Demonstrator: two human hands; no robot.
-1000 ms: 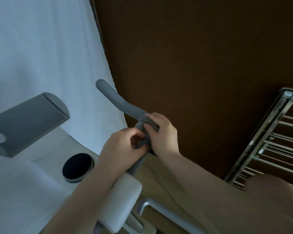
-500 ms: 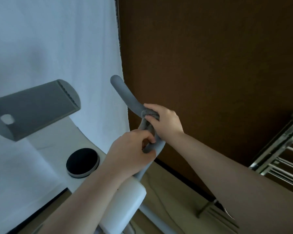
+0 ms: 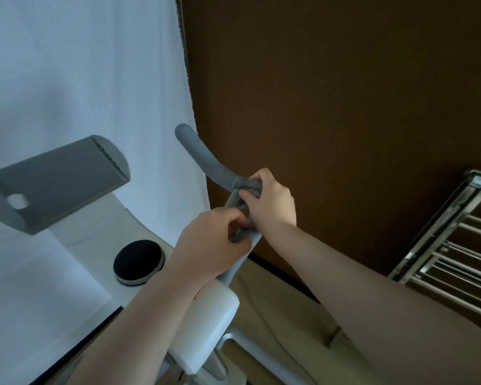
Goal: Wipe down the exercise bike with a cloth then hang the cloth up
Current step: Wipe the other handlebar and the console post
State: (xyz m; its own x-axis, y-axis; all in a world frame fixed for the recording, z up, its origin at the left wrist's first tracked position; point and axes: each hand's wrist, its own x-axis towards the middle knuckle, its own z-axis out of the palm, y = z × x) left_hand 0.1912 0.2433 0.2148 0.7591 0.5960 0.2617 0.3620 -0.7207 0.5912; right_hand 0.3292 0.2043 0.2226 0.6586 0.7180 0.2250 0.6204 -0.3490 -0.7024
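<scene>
Right hand [image 3: 270, 202] gripped grey cloth [image 3: 247, 186] wound round handlebar [image 3: 203, 159] | left hand [image 3: 214, 245] – apparently pinching cloth's lower end | drying rack [image 3: 453, 245] right.

Both hands have slid the grey cloth [image 3: 246, 187] slightly further up the handlebar [image 3: 203, 157] toward its curved end.

**Wooden floor, partly covered**

Light wooden floor [image 3: 264, 295] along the bottom, meeting the brown wall. Standing on it: the white exercise bike [image 3: 206, 323], and a chrome drying rack [image 3: 450, 257] at the right edge. White sheet [image 3: 39, 301] spread over the left part.
</scene>
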